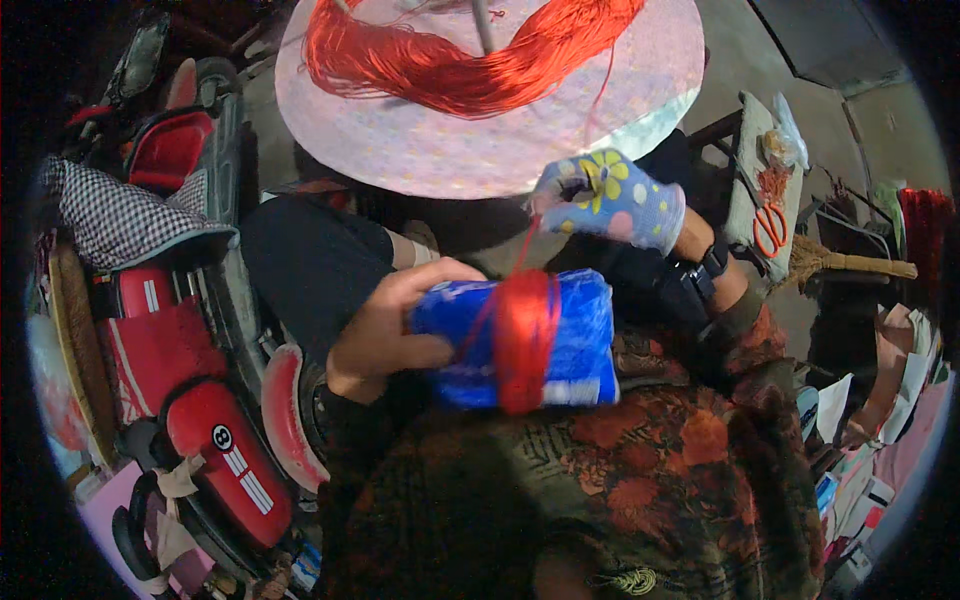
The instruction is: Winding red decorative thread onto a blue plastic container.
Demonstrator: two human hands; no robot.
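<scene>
My bare left hand grips the left end of a blue, brick-shaped plastic package in front of my lap. Red cord is wound in a thick band around the package's middle. My right hand, in a light blue flowered glove, pinches the red cord above the package. One taut length runs down from its fingers to the band. Beyond, a large skein of red cord lies in a loop on a round, pale pink covered top, around upright pegs. A thin strand trails from the skein toward the glove.
To the right, orange-handled scissors lie on a padded bench, with a straw hand broom beside it. A red and black ride-on vehicle stands close on my left, with a checkered cloth over it.
</scene>
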